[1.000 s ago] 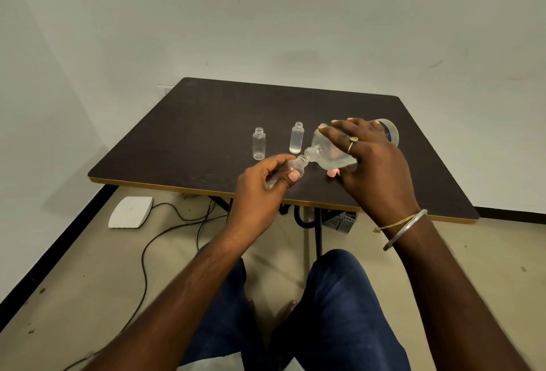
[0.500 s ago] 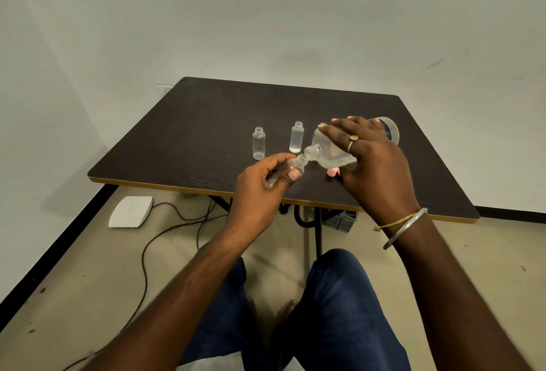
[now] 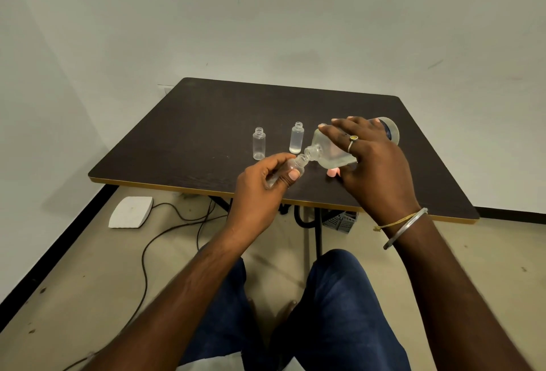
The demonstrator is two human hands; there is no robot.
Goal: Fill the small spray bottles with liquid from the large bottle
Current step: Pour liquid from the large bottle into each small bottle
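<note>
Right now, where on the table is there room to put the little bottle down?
Bare table lies left of the left standing bottle, out to the left edge, and along the back edge. Crowded at the middle front: right standing bottle, large bottle, right hand, and left hand with the held bottle.

Bare forearms, dark blue trousers [image 3: 339, 311], ring [image 3: 352, 140] on right hand [image 3: 375, 160], metal bangle [image 3: 406, 228], yellow thread [image 3: 393, 223] at wrist

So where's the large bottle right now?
Head view, right of centre over the table: large bottle tipped in the right hand, mouth at the small bottle in the left hand.
</note>
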